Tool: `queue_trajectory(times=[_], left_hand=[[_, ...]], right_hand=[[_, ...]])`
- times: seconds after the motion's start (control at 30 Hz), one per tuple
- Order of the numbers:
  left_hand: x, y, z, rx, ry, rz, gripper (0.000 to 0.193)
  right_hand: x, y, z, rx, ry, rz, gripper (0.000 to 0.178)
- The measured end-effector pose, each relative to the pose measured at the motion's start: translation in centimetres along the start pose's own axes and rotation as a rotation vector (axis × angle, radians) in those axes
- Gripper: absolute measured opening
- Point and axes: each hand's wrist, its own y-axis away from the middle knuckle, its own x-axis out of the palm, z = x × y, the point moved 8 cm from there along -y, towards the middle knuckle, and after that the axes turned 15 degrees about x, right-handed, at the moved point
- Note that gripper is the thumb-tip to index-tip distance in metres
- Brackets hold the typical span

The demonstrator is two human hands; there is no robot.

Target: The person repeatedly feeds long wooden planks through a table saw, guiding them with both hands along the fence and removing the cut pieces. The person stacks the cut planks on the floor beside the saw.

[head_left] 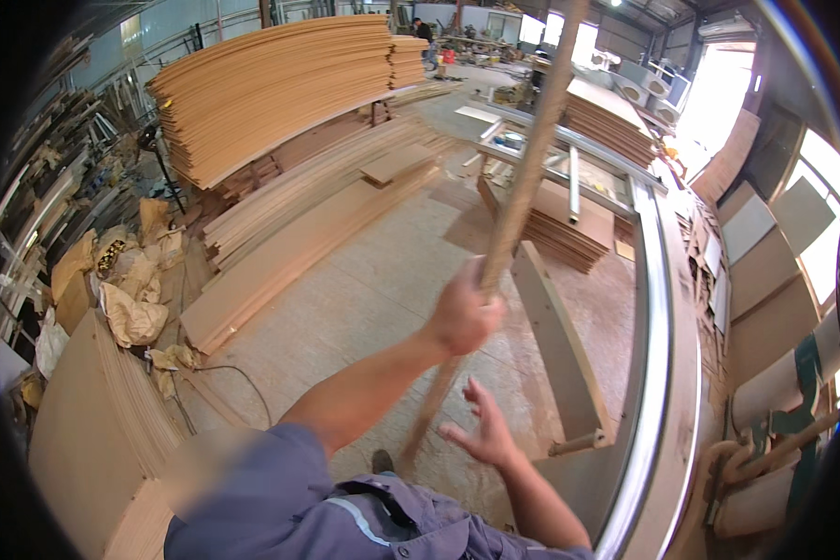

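Observation:
A long, narrow wooden strip (525, 187) stands tilted in front of me. Its top runs out of the picture's upper edge, and its lower part comes down near my feet. My left hand (467, 308) is wrapped round the strip at about mid-height, with the arm reaching across in front of me. Lower and to the right, my right hand (483, 427) is held with fingers spread and nothing in it, a little apart from the strip. Just right of both hands stands a pale board (560, 350) on edge, beside the metal-railed bench.
A bench with a long silver rail (658, 280) runs along my right. A tall stack of brown sheets (280, 93) stands far left, with long planks (280, 271) on the floor before it. Panels (103, 411) lean at near left. A cable (252, 378) lies nearby.

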Motion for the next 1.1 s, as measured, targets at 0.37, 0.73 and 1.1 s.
queue_trajectory(times=[0.37, 0.73, 1.1], left_hand=[[-30.5, 16.9, 12.7, -0.59, -0.559, -0.012, 0.047], [-39.9, 29.9, 22.7, -1.169, -0.737, -0.014, 0.069], [-51.2, 23.3, 31.0, -1.413, -0.751, 0.109, 0.062]], right_hand=[[14.3, -34.1, 29.8, -0.049, -0.896, 0.589, 0.091], [37.0, -52.1, 19.7, 0.705, -1.066, 0.578, 0.027], [54.4, -65.1, 15.4, 1.094, -1.082, 0.729, 0.019]])
